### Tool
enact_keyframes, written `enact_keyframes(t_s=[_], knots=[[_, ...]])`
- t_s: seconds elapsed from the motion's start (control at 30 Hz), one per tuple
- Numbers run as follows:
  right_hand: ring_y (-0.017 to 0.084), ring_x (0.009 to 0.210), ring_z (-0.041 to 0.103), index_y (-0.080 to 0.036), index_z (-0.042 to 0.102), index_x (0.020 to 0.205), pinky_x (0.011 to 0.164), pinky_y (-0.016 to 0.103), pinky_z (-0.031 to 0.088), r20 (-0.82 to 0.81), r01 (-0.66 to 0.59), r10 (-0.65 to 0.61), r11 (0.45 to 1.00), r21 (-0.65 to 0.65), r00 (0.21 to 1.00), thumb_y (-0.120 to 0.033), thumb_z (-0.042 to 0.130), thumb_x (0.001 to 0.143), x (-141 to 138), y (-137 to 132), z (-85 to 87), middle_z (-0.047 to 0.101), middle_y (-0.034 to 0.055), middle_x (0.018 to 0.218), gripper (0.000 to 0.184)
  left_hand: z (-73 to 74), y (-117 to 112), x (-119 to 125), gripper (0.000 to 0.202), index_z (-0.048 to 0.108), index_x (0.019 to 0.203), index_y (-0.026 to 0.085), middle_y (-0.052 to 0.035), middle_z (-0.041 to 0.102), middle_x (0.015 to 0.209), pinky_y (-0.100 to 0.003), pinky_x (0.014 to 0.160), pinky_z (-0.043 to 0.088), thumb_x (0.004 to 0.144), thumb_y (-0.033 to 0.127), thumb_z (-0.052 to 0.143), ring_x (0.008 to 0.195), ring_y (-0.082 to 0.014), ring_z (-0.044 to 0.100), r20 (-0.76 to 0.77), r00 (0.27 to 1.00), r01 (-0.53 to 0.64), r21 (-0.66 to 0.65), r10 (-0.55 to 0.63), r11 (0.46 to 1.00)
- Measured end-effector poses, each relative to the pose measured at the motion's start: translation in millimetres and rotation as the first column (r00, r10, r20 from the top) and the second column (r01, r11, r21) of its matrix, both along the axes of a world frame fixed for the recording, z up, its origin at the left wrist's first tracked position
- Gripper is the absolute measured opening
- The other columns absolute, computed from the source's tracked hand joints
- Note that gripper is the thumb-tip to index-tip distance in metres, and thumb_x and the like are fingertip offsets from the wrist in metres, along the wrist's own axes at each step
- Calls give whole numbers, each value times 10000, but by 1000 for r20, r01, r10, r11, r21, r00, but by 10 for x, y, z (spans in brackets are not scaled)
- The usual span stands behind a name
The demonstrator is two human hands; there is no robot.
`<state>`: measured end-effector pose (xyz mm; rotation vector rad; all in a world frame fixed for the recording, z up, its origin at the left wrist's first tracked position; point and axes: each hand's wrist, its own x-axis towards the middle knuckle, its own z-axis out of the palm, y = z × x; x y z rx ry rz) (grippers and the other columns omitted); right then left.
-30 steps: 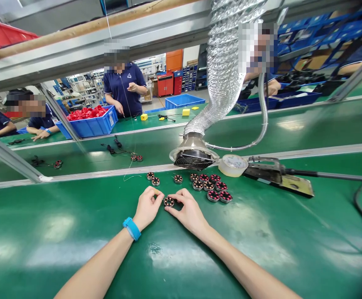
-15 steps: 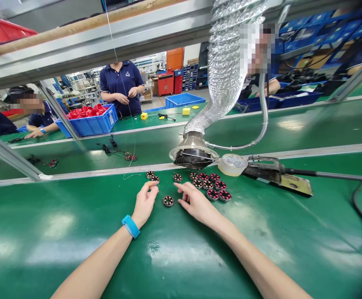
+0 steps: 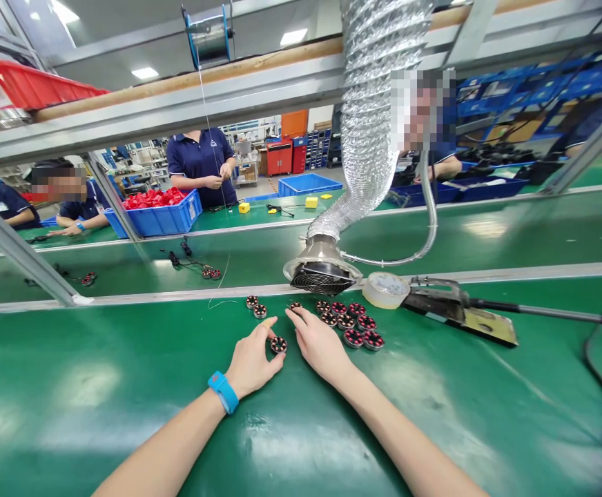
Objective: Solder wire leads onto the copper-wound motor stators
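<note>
My left hand (image 3: 253,355), with a blue wristband (image 3: 223,392), has its thumb and fingers around the rim of a small round motor stator (image 3: 279,344) with copper-coloured windings, low over the green bench. Stretched forward, my right hand (image 3: 322,346) has its fingertips at the near edge of another motor stator (image 3: 295,306) and partly covers it. Its thumb is mostly hidden. Two more stators (image 3: 260,311) lie beyond my left hand. To the right of my right hand sits a group of several stators (image 3: 353,337), some with red parts.
A fume extractor hood (image 3: 322,266) hangs over the bench's far edge on a silver duct (image 3: 371,103). Beside it are a tape roll (image 3: 385,290) and a dark metal tool (image 3: 461,314) with a cable. Co-workers (image 3: 202,166) are beyond the far belt. A thin wire (image 3: 223,276) dangles at left.
My left hand has moved right and closed around the near stator. My right hand has come forward and left to the stator by the hood. The view has tilted up slightly.
</note>
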<state>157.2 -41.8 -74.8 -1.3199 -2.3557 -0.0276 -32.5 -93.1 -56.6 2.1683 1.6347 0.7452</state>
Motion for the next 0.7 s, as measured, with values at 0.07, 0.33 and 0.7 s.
enact_keyframes(t_s=[0.07,0.33,0.7], knots=[[271,1132,667,-135,517,1425,940,394,572,-9,-7,7,1000,0,1000,-62,423,960,6,-17,31,616,160,1353,480,4,3,-9,620,456,1402,232,-45,662,1224,-335,788,536,818,215,665,882,-184,673,-2,1000,-25,30,25,999],[221,906,708,-174,570,1303,766,324,548,-44,32,-38,990,-135,998,-102,514,953,44,-166,118,648,92,1136,363,43,5,-40,557,500,1338,228,-50,651,1170,-342,796,533,804,227,661,943,-205,668,2,994,-106,52,106,993],[255,1015,709,-140,607,1178,828,342,527,-8,-101,103,949,-300,995,-41,543,905,-86,-535,629,710,119,1122,298,117,438,97,563,484,1373,220,-35,651,1103,-326,778,516,837,251,654,868,-177,650,47,994,-105,85,102,991]])
